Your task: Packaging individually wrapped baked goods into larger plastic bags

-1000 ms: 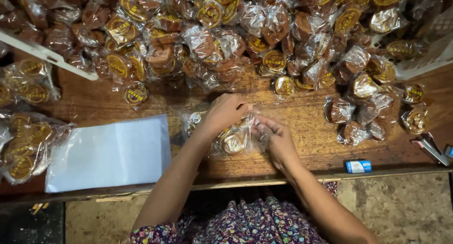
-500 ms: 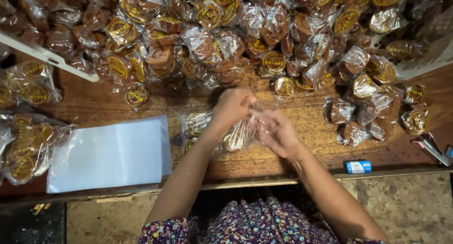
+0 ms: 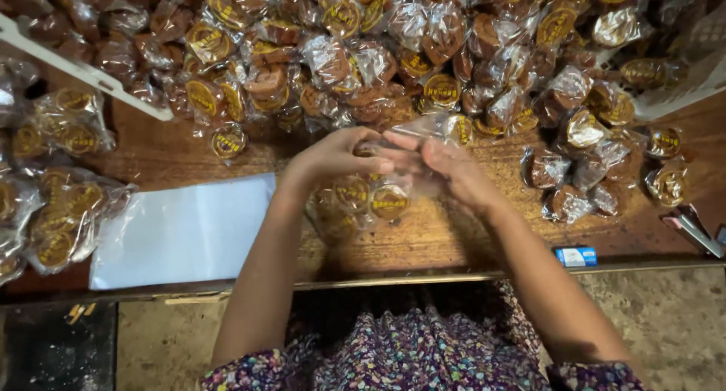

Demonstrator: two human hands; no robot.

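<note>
My left hand [image 3: 333, 155] and my right hand [image 3: 446, 168] meet over the wooden table [image 3: 181, 153], both gripping the top of a clear plastic bag [image 3: 370, 198] that hangs below them with a few wrapped brown round cakes with yellow labels inside. Just beyond my fingers lies a large heap of wrapped cakes [image 3: 378, 51], each in crinkly clear film. A flat stack of clear empty bags [image 3: 185, 228] lies to the left of my left forearm.
Filled bags of cakes [image 3: 57, 217] sit at the left edge. A white tray rim [image 3: 83, 72] crosses the upper left, another white rim [image 3: 681, 96] the upper right. Loose wrapped cakes [image 3: 582, 183] lie at right; a small blue box [image 3: 575, 256] and a metal tool [image 3: 692, 231] rest near the front edge.
Both hands have lifted slightly away from the table edge toward the heap, raising the bag's mouth. The bag now hangs fuller beneath the fingers.
</note>
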